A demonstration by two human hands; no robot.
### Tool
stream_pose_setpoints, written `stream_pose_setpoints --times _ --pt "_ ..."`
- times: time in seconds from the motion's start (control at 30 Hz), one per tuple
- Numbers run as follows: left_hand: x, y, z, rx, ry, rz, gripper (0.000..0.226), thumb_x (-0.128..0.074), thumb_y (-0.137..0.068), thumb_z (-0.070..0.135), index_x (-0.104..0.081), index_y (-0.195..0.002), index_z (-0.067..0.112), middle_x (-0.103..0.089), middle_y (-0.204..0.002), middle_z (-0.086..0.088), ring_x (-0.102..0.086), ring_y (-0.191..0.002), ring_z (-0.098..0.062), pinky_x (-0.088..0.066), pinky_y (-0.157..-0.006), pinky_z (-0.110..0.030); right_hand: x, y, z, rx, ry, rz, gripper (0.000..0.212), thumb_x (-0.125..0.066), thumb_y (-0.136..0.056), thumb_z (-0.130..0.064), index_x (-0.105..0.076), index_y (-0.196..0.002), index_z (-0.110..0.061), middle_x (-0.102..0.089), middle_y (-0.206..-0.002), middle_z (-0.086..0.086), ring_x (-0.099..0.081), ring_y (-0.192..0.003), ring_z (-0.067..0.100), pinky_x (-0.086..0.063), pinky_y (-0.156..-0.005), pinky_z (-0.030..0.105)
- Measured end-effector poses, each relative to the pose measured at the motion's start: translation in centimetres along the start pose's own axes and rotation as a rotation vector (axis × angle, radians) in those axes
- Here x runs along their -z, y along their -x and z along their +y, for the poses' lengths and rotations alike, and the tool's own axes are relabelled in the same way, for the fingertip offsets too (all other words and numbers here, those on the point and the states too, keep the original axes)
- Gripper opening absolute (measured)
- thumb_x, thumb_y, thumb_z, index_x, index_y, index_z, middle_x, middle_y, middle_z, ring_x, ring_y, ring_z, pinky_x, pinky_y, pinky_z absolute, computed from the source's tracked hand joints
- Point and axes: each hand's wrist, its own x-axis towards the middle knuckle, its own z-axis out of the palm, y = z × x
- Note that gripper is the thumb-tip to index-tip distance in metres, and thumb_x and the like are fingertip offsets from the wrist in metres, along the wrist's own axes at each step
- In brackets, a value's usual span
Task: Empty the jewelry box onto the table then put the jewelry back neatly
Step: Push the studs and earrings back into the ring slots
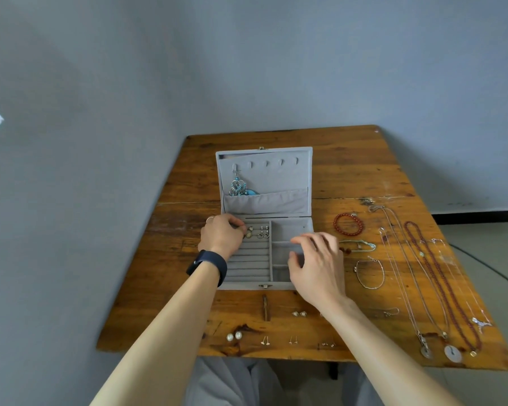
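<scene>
Jewelry box (276, 177) open, left hand (221, 235) pinching earring (249, 233), right hand (317, 266) spread loose over compartments

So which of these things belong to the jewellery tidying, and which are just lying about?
In the job: jewelry box; earrings in its slots; blue earring on the lid hook; red bracelet; chain bracelet; red bead necklace; pearl earrings.
Not in the job: black cable on the floor; dark wristband on the left wrist.
</scene>
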Motion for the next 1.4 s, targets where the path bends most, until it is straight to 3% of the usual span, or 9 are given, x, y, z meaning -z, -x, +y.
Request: stream_pose_setpoints --times 0.37,0.57,0.67,0.83,0.97,1.1,1.17,1.3,1.4 --pt "0.4 0.3 -0.1 -0.012 0.003 -0.029 0.010 -0.064 -0.093 0.028 -0.073 -0.090 0.031 -0.070 -0.102 0.002 -0.064 -0.095 -0.019 -0.057 -0.086 -0.039 0.1 0.1 0.1 -0.002 -0.007 -0.022 0.025 -0.066 -0.086 -0.025 -0.068 -0.111 -0.022 -0.068 -0.111 -0.002 -0.047 -0.117 0.023 -0.045 -0.087 0.036" --pt "1.1 1.1 -0.4 -0.076 -0.026 -0.045 0.019 -0.055 -0.097 0.034 -0.069 -0.109 0.030 -0.062 -0.122 -0.005 -0.061 -0.093 -0.018 -0.048 -0.075 -0.028 0.4 -0.2 0.3 0.034 -0.002 -0.037 0.023 -0.065 -0.087 -0.026 -0.070 -0.109 -0.020 -0.070 -0.109 -0.001 -0.049 -0.114 0.024 -0.046 -0.086 0.036" --pt "2.0 2.6 -0.8 -0.116 -0.020 -0.041 0.021 -0.056 -0.098 0.034 -0.066 -0.116 0.031 -0.055 -0.130 -0.006 -0.056 -0.089 -0.013 -0.045 -0.077 -0.026 1.1 0.0 0.4 0.074 -0.011 -0.057 0.025 -0.065 -0.088 -0.026 -0.070 -0.111 -0.018 -0.069 -0.112 0.000 -0.051 -0.113 0.023 -0.049 -0.087 0.038" --pt "3.4 7.8 -3.1 -0.215 0.063 0.056 0.027 -0.059 -0.097 0.030 -0.062 -0.124 0.030 -0.053 -0.132 0.001 -0.057 -0.108 -0.011 -0.050 -0.087 -0.026 3.1 2.7 -0.7 0.130 -0.052 -0.061 0.027 -0.069 -0.087 -0.030 -0.070 -0.112 -0.022 -0.064 -0.118 -0.003 -0.052 -0.112 0.020 -0.050 -0.086 0.036" --pt "4.1 12.3 -5.6 -0.239 0.085 0.080 0.025 -0.061 -0.096 0.028 -0.062 -0.119 0.036 -0.054 -0.124 0.013 -0.051 -0.115 -0.003 -0.041 -0.090 -0.016 4.2 6.0 -2.6 0.193 -0.108 -0.107 0.026 -0.069 -0.087 -0.035 -0.071 -0.111 -0.026 -0.063 -0.114 -0.009 -0.051 -0.110 0.014 -0.043 -0.084 0.027" --pt "3.7 16.3 -7.8 -0.265 0.049 0.000 0.025 -0.065 -0.092 0.027 -0.065 -0.115 0.039 -0.058 -0.118 0.020 -0.048 -0.112 0.001 -0.031 -0.086 -0.001 4.2 9.2 -4.5 0.245 -0.132 -0.170 0.025 -0.068 -0.086 -0.040 -0.071 -0.109 -0.029 -0.063 -0.108 -0.013 -0.050 -0.106 0.011 -0.045 -0.084 0.027" --pt "3.2 17.8 -8.9 -0.292 0.002 -0.050 0.028 -0.067 -0.089 0.031 -0.066 -0.114 0.041 -0.061 -0.117 0.020 -0.048 -0.112 0.000 -0.032 -0.088 -0.005 3.9 10.3 -5.4 0.275 -0.108 -0.210 0.026 -0.069 -0.085 -0.041 -0.072 -0.109 -0.030 -0.064 -0.106 -0.013 -0.050 -0.103 0.012 -0.048 -0.080 0.031" --pt "2.4 19.0 -10.1 -0.365 -0.086 -0.077 0.031 -0.069 -0.084 0.039 -0.068 -0.114 0.039 -0.065 -0.114 0.021 -0.052 -0.109 -0.004 -0.042 -0.097 -0.027 3.1 11.2 -6.6 0.311 -0.027 -0.293 0.029 -0.069 -0.084 -0.044 -0.072 -0.111 -0.032 -0.066 -0.105 -0.013 -0.050 -0.101 0.014 -0.046 -0.076 0.035" --pt "2.2 19.2 -10.2 -0.364 -0.106 -0.043 0.027 -0.071 -0.088 0.038 -0.070 -0.114 0.035 -0.064 -0.116 0.016 -0.049 -0.111 -0.006 -0.042 -0.097 -0.028 2.9 11.2 -7.2 0.306 0.014 -0.315 0.031 -0.068 -0.086 -0.044 -0.071 -0.114 -0.032 -0.067 -0.105 -0.012 -0.051 -0.102 0.016 -0.045 -0.077 0.037"
